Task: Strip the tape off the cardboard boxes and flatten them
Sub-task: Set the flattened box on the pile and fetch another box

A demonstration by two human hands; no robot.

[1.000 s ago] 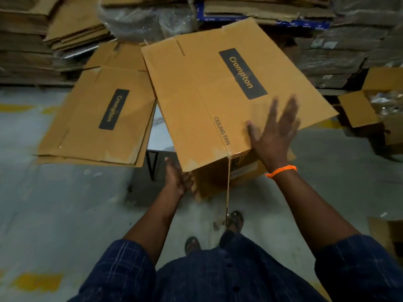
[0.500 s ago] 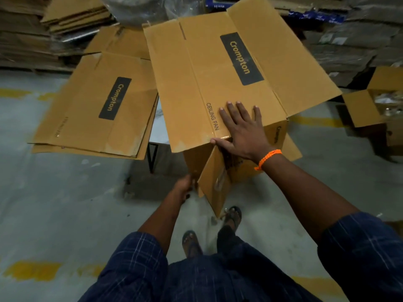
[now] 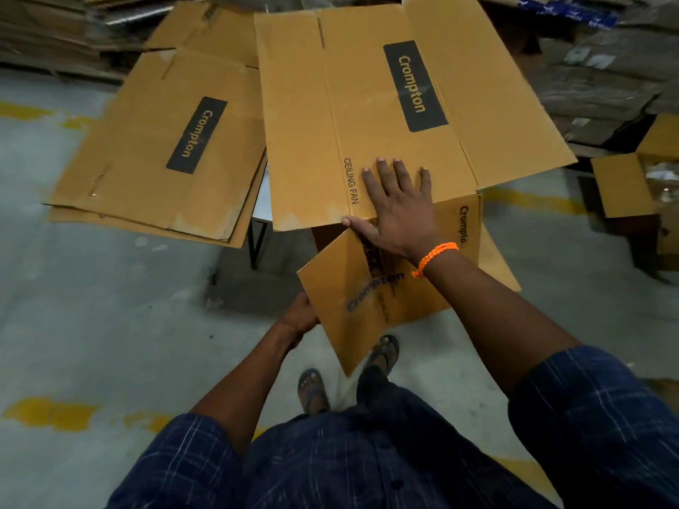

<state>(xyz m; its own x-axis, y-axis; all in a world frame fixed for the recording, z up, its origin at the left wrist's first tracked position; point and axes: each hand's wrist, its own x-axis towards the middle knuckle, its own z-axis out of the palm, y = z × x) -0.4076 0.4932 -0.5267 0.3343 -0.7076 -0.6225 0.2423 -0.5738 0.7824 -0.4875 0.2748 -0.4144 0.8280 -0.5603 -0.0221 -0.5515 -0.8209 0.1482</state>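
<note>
A brown Crompton ceiling fan box (image 3: pixel 367 115) lies partly collapsed in front of me, its long top panel facing up. My right hand (image 3: pixel 395 203), with an orange wristband, presses flat on that panel near its front edge, fingers straight. A loose end flap (image 3: pixel 352 306) sticks out toward me below it. My left hand (image 3: pixel 299 315) holds the left edge of this flap; its fingers are hidden behind the cardboard. No tape shows on the box.
A stack of flattened Crompton boxes (image 3: pixel 165 148) lies to the left. Piles of cardboard (image 3: pixel 602 75) line the back. An open small box (image 3: pixel 632 185) stands at right. My sandalled feet (image 3: pixel 312 389) stand on grey floor with yellow marks.
The end flap has swung out further toward me and my left hand has come onto its edge. My right hand stays pressing on the top panel.
</note>
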